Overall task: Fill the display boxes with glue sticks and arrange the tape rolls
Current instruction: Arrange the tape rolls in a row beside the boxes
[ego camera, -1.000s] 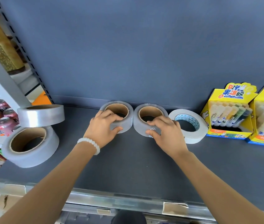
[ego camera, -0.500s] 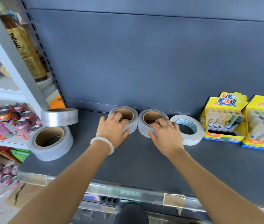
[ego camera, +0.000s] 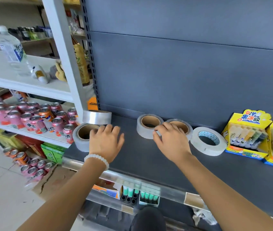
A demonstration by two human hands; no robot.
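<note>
Right now I am reaching my left hand, fingers spread and holding nothing, toward the big clear tape roll lying flat at the left end of the dark shelf, with a smaller clear roll sitting on its far edge. My right hand is hovering with loosely curled fingers over the right one of two cardboard-core rolls, the second roll, while its neighbour, the first roll, is standing just beside it; whether my fingertips are touching anything I cannot tell.

I am judging these rolls to be light, stiff and a little slick on the outer film, so I am planning to take the big one by pinching across its wall, thumb inside the cardboard core. The one perched on top is likely to slide off if I tug.

A white tape roll is lying flat to the right, next to two yellow display boxes already holding glue sticks. The shelf is smooth and matte, with a grey back panel behind and a white rack of pink drink cans off to my left.
</note>
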